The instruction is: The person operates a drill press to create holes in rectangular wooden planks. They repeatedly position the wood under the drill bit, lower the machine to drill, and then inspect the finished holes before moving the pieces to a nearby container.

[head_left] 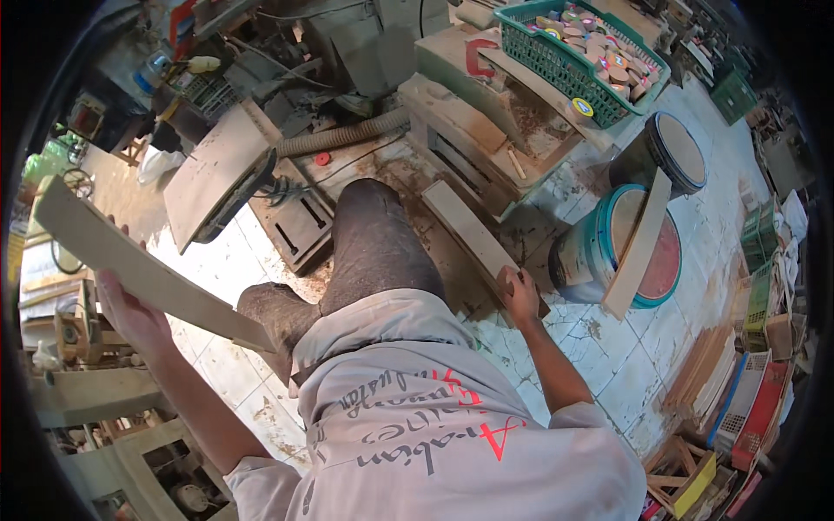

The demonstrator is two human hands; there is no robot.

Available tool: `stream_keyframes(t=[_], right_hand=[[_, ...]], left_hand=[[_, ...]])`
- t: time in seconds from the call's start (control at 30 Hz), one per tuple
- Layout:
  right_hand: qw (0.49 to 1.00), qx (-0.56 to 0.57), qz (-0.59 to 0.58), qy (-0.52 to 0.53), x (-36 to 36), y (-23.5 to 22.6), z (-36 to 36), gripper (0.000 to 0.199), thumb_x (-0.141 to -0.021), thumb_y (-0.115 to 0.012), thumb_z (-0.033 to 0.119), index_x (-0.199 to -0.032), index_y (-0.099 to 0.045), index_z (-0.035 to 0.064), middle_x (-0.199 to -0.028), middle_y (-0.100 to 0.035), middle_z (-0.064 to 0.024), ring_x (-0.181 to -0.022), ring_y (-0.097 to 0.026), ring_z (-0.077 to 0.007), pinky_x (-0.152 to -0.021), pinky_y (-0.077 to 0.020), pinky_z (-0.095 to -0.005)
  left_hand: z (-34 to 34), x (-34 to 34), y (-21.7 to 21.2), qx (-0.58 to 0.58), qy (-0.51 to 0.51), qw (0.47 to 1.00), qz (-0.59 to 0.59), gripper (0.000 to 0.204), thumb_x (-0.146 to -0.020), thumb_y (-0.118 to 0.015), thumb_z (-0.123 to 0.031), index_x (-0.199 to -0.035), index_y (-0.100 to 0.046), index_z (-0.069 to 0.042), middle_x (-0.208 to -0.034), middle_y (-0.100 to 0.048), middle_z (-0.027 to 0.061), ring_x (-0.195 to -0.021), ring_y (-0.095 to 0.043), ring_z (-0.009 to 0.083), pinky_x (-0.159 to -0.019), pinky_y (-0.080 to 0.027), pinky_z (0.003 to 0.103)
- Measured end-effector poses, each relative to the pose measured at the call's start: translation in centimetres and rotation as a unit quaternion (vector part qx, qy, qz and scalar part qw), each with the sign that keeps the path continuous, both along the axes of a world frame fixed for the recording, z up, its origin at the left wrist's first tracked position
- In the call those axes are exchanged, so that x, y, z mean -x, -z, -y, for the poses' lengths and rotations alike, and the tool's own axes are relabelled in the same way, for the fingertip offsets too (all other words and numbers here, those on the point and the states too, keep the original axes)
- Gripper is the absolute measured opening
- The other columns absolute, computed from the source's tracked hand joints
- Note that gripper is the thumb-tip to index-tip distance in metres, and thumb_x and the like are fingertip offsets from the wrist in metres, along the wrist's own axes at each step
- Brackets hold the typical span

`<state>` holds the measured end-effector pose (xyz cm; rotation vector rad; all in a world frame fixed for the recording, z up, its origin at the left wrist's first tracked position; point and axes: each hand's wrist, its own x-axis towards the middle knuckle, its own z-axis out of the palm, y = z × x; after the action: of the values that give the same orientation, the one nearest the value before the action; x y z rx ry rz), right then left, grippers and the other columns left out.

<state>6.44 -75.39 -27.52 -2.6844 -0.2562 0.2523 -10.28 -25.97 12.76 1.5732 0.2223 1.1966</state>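
Observation:
On the left, a long pale wooden board (161,271) slants from upper left down to my thigh. My left hand (135,313) is closed around it, with the thumb on the near side and fingertips showing past the far edge. To the right of my knees, my right hand (521,297) grips the near end of a second wooden plank (465,224). The far end of this plank reaches toward a dusty machine base (478,139). Beside my right hand, another wooden strip (638,247) lies across a teal-rimmed bucket (573,260).
A dark bucket (634,161) stands behind the teal one. Upon the machine sits a green basket (556,65) of round wooden pieces. A tilted flat panel (213,178) and a ribbed hose (343,136) are ahead. Stacked wood (699,369) lies at the right.

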Motion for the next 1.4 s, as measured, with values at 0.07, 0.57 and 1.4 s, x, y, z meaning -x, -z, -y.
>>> stream_keyframes(t=[0.07,0.57,1.4], right_hand=[[1.000,0.018,-0.001,-0.017,-0.6,0.1,-0.4,0.065,-0.081,-0.071,0.014,-0.138,-0.043,0.0290,-0.145,-0.036,-0.0174,-0.127,-0.043,-0.0384,-0.099,-0.0434,-0.0473],[0.930,-0.195,0.294,0.103,-4.3,-14.6,1.0,0.049,-0.079,-0.075,0.027,-0.119,-0.057,0.0043,-0.125,-0.053,-0.0198,-0.117,-0.049,-0.0383,-0.096,-0.0418,-0.0460],[0.547,-0.785,-0.003,0.291,-7.6,-20.9,16.5,0.054,-0.086,-0.050,0.041,-0.118,-0.054,-0.0022,-0.103,-0.062,-0.0144,-0.081,-0.063,-0.0258,-0.070,-0.0544,-0.0336]], left_hand=[[0.3,-0.2,-0.1,0.003,0.001,1.000,-0.004,0.053,-0.104,-0.035,-0.028,-0.145,-0.028,0.005,-0.147,-0.035,0.0226,-0.134,-0.039,0.0344,-0.109,-0.038,0.044],[-0.2,1.0,-0.5,0.111,-0.087,0.990,0.015,0.059,-0.103,-0.031,-0.038,-0.146,-0.027,0.003,-0.146,-0.037,0.0215,-0.137,-0.036,0.0308,-0.116,-0.026,0.045],[-2.7,3.4,0.7,-0.003,-0.072,0.997,0.007,0.057,-0.104,-0.030,-0.036,-0.145,-0.027,0.004,-0.148,-0.034,0.0198,-0.137,-0.034,0.0280,-0.118,-0.024,0.044]])
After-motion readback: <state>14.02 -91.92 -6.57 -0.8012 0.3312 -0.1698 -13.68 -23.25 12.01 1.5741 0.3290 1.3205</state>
